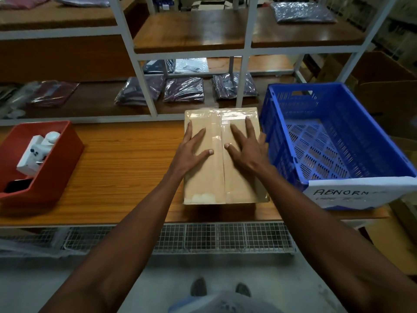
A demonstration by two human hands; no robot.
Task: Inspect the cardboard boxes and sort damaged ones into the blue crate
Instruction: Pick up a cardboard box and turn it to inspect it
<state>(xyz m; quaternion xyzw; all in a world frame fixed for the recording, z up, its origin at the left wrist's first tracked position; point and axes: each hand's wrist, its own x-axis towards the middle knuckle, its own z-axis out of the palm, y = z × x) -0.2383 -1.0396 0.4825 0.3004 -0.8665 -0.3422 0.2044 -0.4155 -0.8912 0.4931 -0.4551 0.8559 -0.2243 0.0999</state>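
Tabletop: flat left hand (191, 150) and right hand (247, 150) press cardboard box (203, 184) beside blue crate (282, 141).

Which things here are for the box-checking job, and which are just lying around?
For the job:
cardboard box, with left hand and right hand flat on top
blue crate

Just lying around:
red bin holding white items
bagged clothes on the shelves

Wood-grain surface (126, 168) carries three items: red bin (56, 168) at left, taped cardboard box (207, 179) centre, blue crate (291, 159) at right, just beside the box, overhanging the front edge.
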